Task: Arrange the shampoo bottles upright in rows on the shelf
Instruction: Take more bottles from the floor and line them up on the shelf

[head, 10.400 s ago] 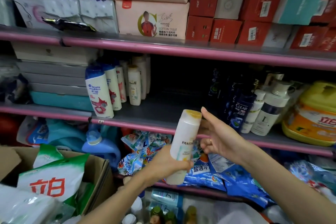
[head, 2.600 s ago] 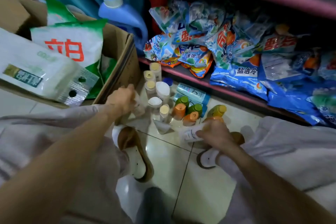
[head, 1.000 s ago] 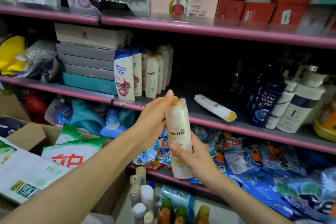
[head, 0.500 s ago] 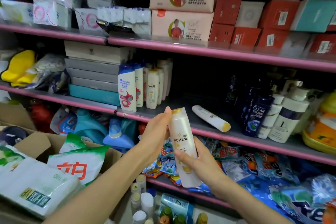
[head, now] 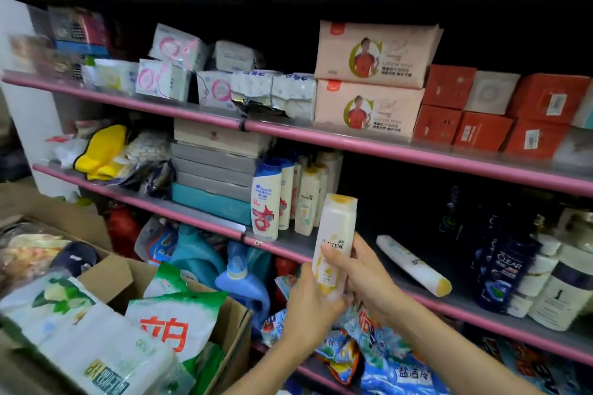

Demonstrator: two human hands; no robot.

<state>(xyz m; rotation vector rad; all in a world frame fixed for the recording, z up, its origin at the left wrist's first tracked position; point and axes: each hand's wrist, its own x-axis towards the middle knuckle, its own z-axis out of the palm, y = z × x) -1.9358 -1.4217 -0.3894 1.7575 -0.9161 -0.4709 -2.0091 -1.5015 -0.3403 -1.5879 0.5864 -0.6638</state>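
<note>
Both hands close on one white Pantene bottle with a yellow cap, held upright and tilted slightly. The left hand wraps its grip around the bottle's lower end from the left; the right hand presses fingers across the label from the right. The bottle hangs just in front of the pink-edged shelf. Left of the bottle, a row of upright shampoo bottles stands on that shelf. Right of the bottle, another white bottle lies on its side, and beyond it stand dark Clear bottles.
</note>
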